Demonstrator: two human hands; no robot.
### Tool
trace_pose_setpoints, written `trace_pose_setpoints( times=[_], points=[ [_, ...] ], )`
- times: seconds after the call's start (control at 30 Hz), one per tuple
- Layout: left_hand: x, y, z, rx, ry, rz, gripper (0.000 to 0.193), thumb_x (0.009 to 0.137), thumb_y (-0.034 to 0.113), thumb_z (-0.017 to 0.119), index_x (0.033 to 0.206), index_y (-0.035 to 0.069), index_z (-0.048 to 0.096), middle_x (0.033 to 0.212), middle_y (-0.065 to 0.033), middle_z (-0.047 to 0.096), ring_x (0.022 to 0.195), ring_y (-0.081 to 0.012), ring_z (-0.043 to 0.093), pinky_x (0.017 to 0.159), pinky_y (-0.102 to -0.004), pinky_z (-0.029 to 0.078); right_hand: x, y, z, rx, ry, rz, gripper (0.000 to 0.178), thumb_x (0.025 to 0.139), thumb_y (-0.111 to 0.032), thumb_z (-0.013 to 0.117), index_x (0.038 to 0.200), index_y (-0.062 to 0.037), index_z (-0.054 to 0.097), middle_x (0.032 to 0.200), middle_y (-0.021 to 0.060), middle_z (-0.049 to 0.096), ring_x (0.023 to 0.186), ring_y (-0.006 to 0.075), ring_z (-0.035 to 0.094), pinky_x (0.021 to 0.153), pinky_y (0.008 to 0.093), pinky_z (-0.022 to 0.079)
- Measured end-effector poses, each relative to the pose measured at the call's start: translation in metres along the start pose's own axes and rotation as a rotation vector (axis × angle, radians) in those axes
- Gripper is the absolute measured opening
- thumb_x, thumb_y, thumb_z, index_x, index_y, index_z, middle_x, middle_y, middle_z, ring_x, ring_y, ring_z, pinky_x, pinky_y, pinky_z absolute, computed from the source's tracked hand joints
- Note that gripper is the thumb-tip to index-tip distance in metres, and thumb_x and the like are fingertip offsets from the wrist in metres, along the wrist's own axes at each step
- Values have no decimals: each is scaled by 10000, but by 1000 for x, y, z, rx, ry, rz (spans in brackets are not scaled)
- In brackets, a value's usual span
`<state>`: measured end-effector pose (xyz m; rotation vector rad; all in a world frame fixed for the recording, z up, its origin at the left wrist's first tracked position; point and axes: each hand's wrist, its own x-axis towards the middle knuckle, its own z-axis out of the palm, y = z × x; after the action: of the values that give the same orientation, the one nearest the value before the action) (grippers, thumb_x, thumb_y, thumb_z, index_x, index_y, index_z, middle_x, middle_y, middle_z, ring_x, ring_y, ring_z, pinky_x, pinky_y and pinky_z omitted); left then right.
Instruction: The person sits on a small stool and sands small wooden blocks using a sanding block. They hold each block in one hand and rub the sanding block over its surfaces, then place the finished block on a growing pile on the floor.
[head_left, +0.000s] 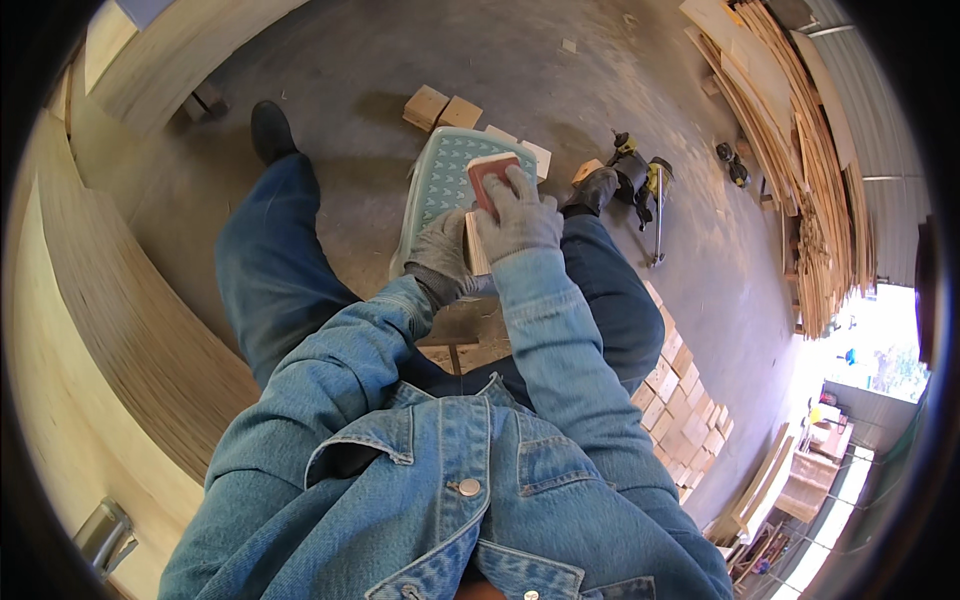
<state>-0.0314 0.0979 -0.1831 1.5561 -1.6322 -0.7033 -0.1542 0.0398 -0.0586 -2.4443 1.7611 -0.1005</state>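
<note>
Both my hands wear grey gloves and meet above a pale teal plastic stool with a patterned top, which stands between my legs. My right hand is closed over a reddish-brown sanding block with a pale far edge. In my left hand, fingers wrap the side of a small pale wooden block. The wooden block lies beneath my right palm and wrist, so part of it is hidden. I cannot tell whether the sanding block touches it.
Wooden blocks lie beyond the stool. By my right boot are yellow-and-black power tools. Many blocks are piled beside my right thigh. Stacked boards line the right; large wooden sheets rise at left.
</note>
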Motion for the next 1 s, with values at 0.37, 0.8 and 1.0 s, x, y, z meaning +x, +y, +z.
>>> trace_pose_setpoints(
  times=[0.37, 0.8, 1.0],
  points=[
    [-5, -6, -2, 93, 25, 88, 894, 731, 449, 872, 1442, 86, 472, 1347, -179, 545, 1290, -380, 542, 1142, -468, 442, -124, 32, 12, 121, 126, -212, 567, 844, -350, 785, 1391, -234, 690, 1561, 77, 512, 1210, 438, 569, 1029, 577, 472],
    [1, -2, 2, 62, -57, -3, 931, 710, 476, 892, 1431, 87, 451, 1330, -179, 537, 1280, -363, 547, 1139, -461, 447, -31, 33, 6, 38, 87, -8, 575, 836, -377, 785, 1391, -262, 689, 1537, 45, 550, 1241, 415, 584, 1049, 539, 497],
    [3, -15, 10, 55, 26, 76, 841, 704, 393, 928, 1364, 99, 499, 1230, -174, 594, 1152, -390, 604, 1039, -477, 498, 1, 32, 6, 15, 27, 64, 607, 877, -421, 758, 1460, -302, 638, 1589, 35, 514, 1232, 398, 603, 1069, 485, 503]
  ],
)
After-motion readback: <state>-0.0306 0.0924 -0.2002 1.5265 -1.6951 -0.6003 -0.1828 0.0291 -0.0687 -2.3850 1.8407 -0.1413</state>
